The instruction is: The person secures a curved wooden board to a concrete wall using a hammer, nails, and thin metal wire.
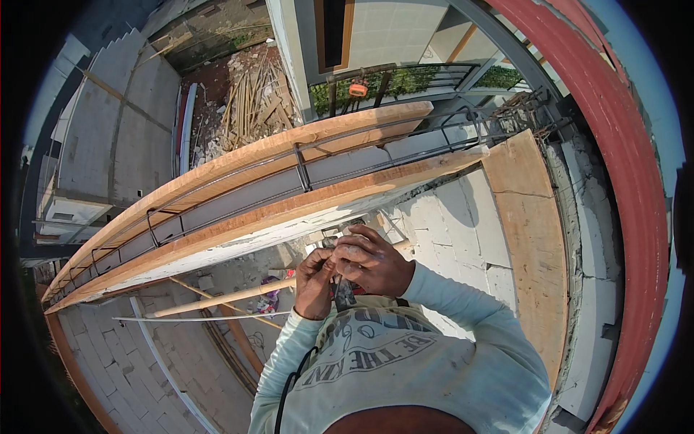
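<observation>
My left hand (314, 283) and my right hand (370, 262) meet in front of my chest, fingers curled in and touching. Both are closed, with the fingertips pinched together at one spot. Whatever lies between them is too small and too hidden to name. A dark greyish bit shows by the fingertips, and another dark piece hangs below the hands against the shirt. Just beyond them runs a long wooden formwork board (289, 215). Behind it, a steel rebar cage (303, 168) lies in the trough, with a second board (275, 145) along its far side.
A wide plank (528, 195) lies on the right beside white block walling (448, 217). A red curved beam (614, 108) arches along the right edge. Below at left are a bamboo pole (224, 299) and a block wall (108, 362). An orange object (358, 90) hangs by the far railing.
</observation>
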Tool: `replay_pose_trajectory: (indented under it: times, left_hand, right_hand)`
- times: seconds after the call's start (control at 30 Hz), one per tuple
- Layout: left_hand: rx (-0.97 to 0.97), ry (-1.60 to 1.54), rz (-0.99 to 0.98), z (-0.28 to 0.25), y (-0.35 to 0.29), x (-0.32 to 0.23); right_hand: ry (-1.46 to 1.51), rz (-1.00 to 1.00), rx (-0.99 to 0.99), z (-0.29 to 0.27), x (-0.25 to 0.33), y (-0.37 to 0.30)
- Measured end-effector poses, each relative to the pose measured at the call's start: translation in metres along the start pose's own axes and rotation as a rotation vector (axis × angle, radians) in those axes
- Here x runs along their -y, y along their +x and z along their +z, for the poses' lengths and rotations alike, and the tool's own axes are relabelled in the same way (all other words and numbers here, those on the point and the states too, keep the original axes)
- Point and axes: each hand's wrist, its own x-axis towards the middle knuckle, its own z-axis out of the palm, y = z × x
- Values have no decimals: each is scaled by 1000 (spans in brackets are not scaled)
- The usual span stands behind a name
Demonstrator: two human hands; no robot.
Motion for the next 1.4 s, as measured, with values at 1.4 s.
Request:
replay_pose_trajectory:
  times: [1.4]
  left_hand:
    - [267,350,93,-28,-6,-35]
  right_hand:
    - [980,1202,469,-25,-21,-5]
